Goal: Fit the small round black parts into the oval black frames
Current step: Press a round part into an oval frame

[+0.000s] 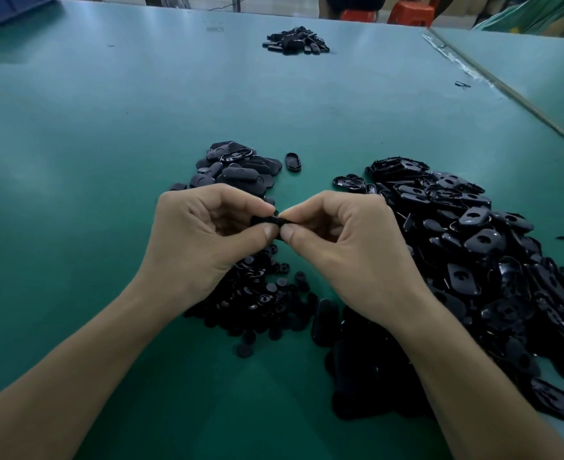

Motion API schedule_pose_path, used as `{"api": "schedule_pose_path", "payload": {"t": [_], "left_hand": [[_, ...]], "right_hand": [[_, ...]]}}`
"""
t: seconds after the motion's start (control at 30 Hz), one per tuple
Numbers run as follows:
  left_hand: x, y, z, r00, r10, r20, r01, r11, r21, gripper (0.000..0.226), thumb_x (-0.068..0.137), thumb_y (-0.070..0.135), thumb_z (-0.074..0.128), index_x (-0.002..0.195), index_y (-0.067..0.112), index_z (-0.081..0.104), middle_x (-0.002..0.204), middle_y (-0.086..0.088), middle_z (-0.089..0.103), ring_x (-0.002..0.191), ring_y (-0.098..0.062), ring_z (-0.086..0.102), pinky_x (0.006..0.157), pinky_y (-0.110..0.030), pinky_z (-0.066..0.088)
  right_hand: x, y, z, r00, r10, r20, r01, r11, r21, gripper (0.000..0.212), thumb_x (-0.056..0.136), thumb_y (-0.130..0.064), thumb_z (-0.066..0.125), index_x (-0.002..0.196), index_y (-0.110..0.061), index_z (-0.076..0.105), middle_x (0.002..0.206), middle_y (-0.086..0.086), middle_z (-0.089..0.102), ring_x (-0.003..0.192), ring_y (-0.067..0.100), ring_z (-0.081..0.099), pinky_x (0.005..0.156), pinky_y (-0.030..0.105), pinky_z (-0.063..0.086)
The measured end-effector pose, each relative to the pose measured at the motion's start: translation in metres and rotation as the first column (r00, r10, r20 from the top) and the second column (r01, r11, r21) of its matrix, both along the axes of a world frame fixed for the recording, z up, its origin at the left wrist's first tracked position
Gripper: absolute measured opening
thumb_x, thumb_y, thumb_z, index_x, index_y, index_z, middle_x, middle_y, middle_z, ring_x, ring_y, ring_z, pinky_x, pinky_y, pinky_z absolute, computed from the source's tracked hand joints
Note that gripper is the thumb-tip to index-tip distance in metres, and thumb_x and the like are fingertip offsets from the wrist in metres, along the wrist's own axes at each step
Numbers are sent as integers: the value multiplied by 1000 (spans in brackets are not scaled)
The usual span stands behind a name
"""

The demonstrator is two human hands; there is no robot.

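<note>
Both hands meet above the green table [108, 144], pinching one oval black frame [267, 221] between thumbs and forefingers. My left hand [204, 237] grips its left end and my right hand [343, 247] its right end. Fingers hide most of the frame, so I cannot tell whether a round part sits in it. Under my hands lies a heap of small round black parts [260, 300]. A big pile of oval frames [479, 260] spreads on the right. A smaller pile of oval pieces [237, 169] lies just beyond my hands.
One oval piece [293, 162] lies alone beside the smaller pile. Another black pile [295, 41] sits far back on the table. A seam [493, 84] joins a second table on the right. A blue bin [8, 8] stands at the far left corner, red stools [410, 13] behind.
</note>
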State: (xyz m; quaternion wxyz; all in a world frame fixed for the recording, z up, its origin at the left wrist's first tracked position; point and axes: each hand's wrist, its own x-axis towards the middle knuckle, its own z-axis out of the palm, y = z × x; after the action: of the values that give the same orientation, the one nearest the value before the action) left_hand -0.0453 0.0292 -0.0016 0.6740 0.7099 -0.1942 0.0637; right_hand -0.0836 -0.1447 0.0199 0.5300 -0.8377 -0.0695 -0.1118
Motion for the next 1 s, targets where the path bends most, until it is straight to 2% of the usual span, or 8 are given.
{"api": "schedule_pose_path", "payload": {"t": [0.1, 0.2, 0.27, 0.37, 0.5, 0.57, 0.67, 1.0], "left_hand": [[1, 0, -2, 1000, 13, 20, -13, 1000, 8, 19, 69, 9, 82, 80, 23, 78, 76, 4, 76, 65, -6, 69, 68, -18, 57], [0, -1, -4, 995, 69, 74, -73, 996, 47, 24, 73, 6, 83, 82, 27, 75, 75, 9, 75, 64, -2, 67, 67, -14, 54], [2, 1, -6, 985, 144, 99, -151, 987, 61, 28, 77, 2, 82, 85, 27, 73, 76, 13, 75, 66, 0, 66, 68, -12, 52], [8, 5, -6, 953, 275, 127, -283, 958, 48, 28, 82, 5, 80, 88, 31, 72, 80, 17, 75, 71, 0, 69, 71, -12, 53], [11, 10, -7, 923, 363, 126, -374, 925, 70, 20, 85, 22, 74, 90, 42, 73, 81, 16, 75, 76, -13, 75, 72, -30, 61], [13, 13, -7, 912, 395, 112, -404, 911, 82, 19, 84, 27, 73, 90, 44, 73, 80, 15, 75, 77, -16, 75, 74, -40, 62], [18, 18, -8, 900, 425, 101, -432, 899, 66, 16, 83, 26, 72, 90, 41, 73, 81, 13, 77, 79, -13, 76, 80, -45, 61], [38, 24, -19, 893, 440, 95, -450, 867, 215, 29, 87, 16, 73, 91, 45, 71, 88, 13, 76, 83, -5, 74, 86, -41, 60]], "right_hand": [[0, -1, 1, 1000, -8, -10, 8, 1000, -24, 12, 87, -12, 75, 92, -23, 78, 75, -9, 74, 70, 9, 71, 72, 37, 60], [1, -7, 1, 991, -114, 66, 125, 974, -188, 15, 92, -15, 69, 102, -22, 79, 74, -14, 72, 67, 3, 66, 65, 16, 53], [3, -16, 4, 957, -255, 142, 289, 889, -355, 21, 94, -12, 64, 110, -18, 76, 87, -10, 72, 75, 2, 64, 74, 8, 48], [2, -28, 4, 913, -386, 134, 384, 697, -606, 32, 93, -13, 61, 124, -15, 69, 111, 6, 66, 104, 22, 59, 94, 30, 46], [-4, -22, 3, 885, -466, -24, 255, 525, -812, 37, 93, -40, 58, 123, -19, 62, 119, 9, 54, 116, 30, 43, 92, 40, 39], [-4, -20, 5, 865, -495, -76, 211, 499, -841, 40, 93, -47, 55, 122, -21, 62, 122, 9, 52, 118, 31, 42, 94, 41, 38], [-5, -21, 6, 862, -500, -78, 201, 481, -854, 36, 96, -45, 53, 119, -21, 66, 119, 7, 53, 115, 31, 46, 94, 41, 39], [-7, -22, 9, 872, -489, -32, 221, 451, -865, 29, 102, -30, 41, 108, -17, 67, 109, 7, 55, 108, 30, 49, 87, 40, 40]]}}
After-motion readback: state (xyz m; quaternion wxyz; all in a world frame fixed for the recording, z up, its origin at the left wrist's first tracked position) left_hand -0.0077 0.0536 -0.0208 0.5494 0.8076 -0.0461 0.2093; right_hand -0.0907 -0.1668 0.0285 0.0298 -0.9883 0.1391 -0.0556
